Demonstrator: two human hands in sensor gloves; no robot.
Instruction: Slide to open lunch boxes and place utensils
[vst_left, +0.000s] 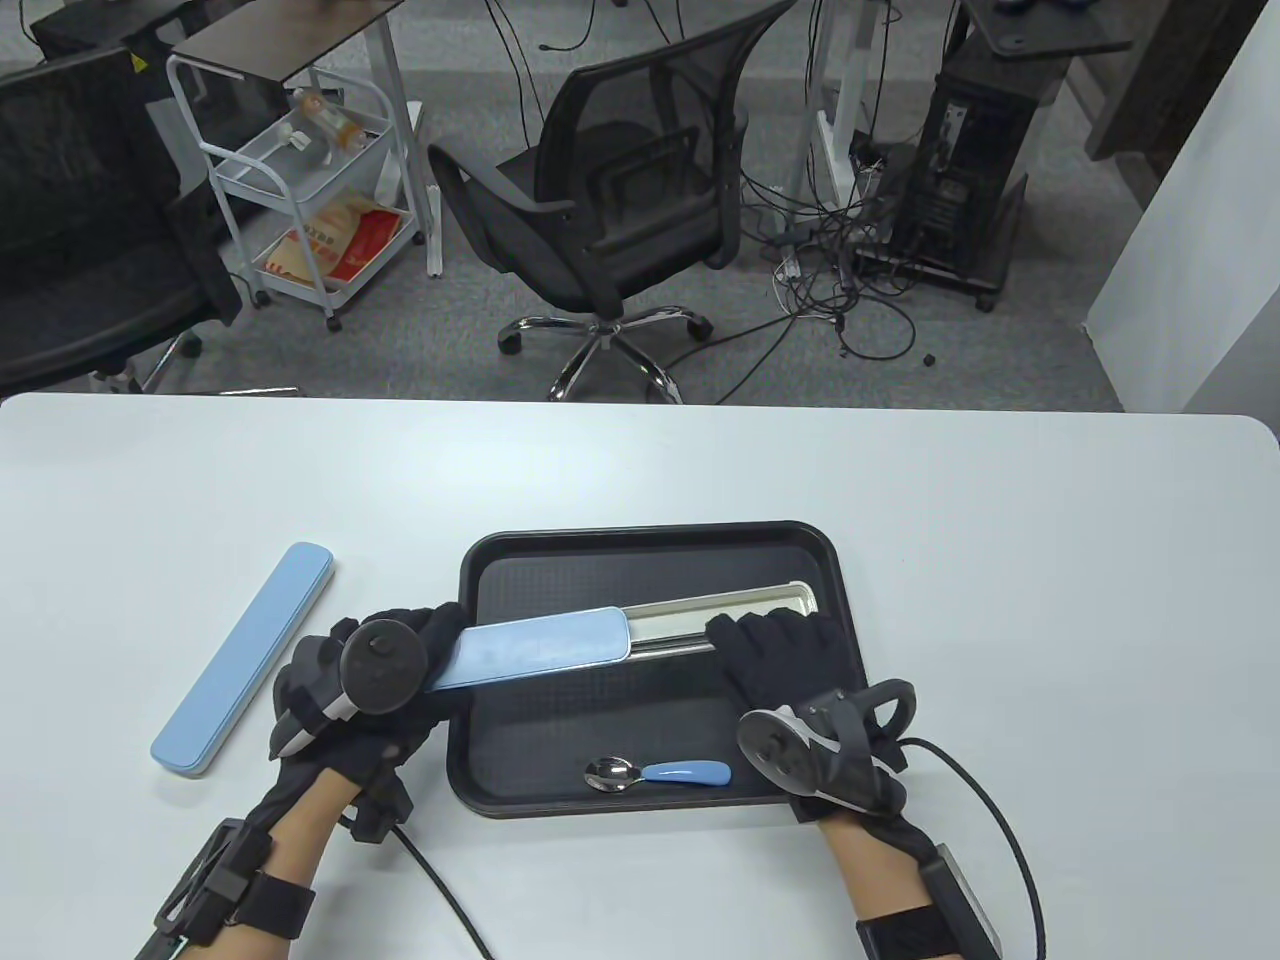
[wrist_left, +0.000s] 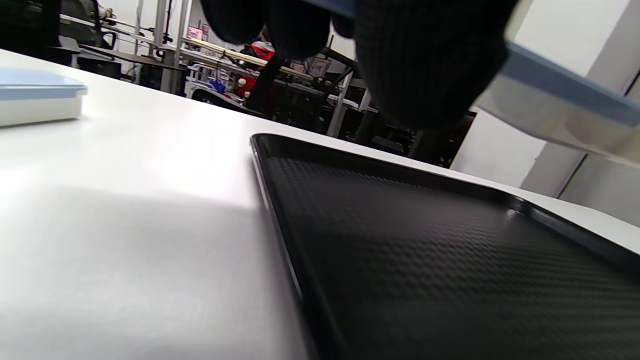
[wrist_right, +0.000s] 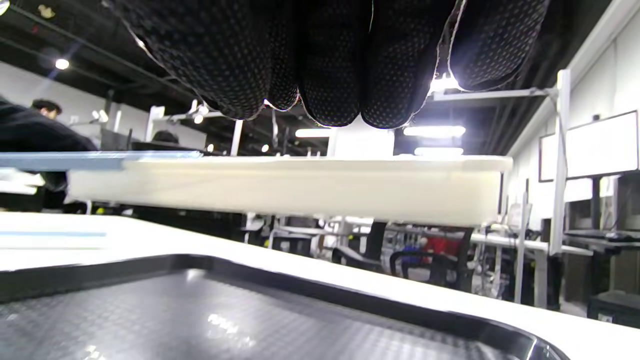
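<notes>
While both hands grip it: long box, blue lid half off.

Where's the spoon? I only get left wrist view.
Observer: The spoon lies on the tray, near its front edge, untouched.
Operator: Lid open yet?
Observer: Partly. The blue lid is slid toward the left hand, and the metal insert is exposed on the right.
Operator: Box resting on the tray?
Observer: No. Right wrist view shows a gap under the white base, which the right hand grips.
</notes>
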